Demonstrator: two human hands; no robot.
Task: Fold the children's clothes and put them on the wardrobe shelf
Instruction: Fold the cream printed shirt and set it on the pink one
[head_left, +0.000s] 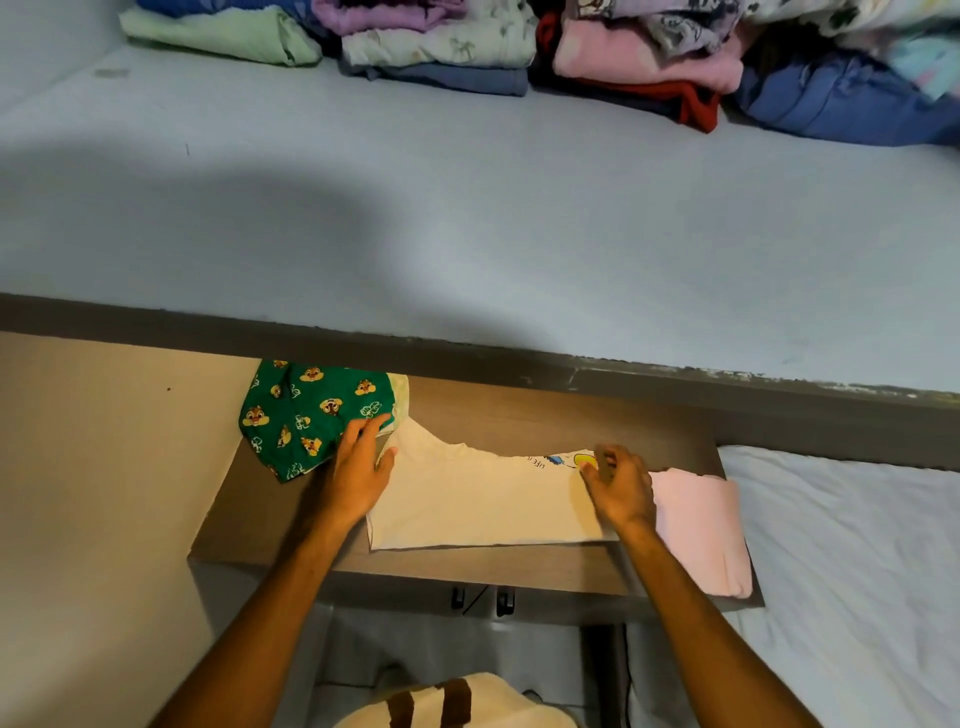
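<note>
A cream shirt (483, 499) lies spread flat on a small brown table (519, 415), its printed side partly turned under so that a strip of blue and yellow print shows along the far edge near the right end; the left hand (358, 467) rests on the shirt's left edge with the fingers stretched out and loosely spread, gripping nothing, the fingertips reaching onto the cloth beside it; the right hand (621, 488) sits at the shirt's far right corner with the fingers curled down over the cloth by the print, though whether they actually pinch the fabric cannot be told. Just left of the shirt, touching it, lies a green garment (301, 410) printed with cartoon chipmunks, a pale piece showing beneath its right edge; on the right, a folded pink garment (701, 530) lies on the table's right end, its edge tucked under the right wrist. Beyond the table runs a wide grey shelf (467, 218), bare across its near part; along its far edge sit stacks of folded clothes (467, 47) in green, lilac, pink, red and blue. To the right of the table lies a white sheet (857, 545).
</note>
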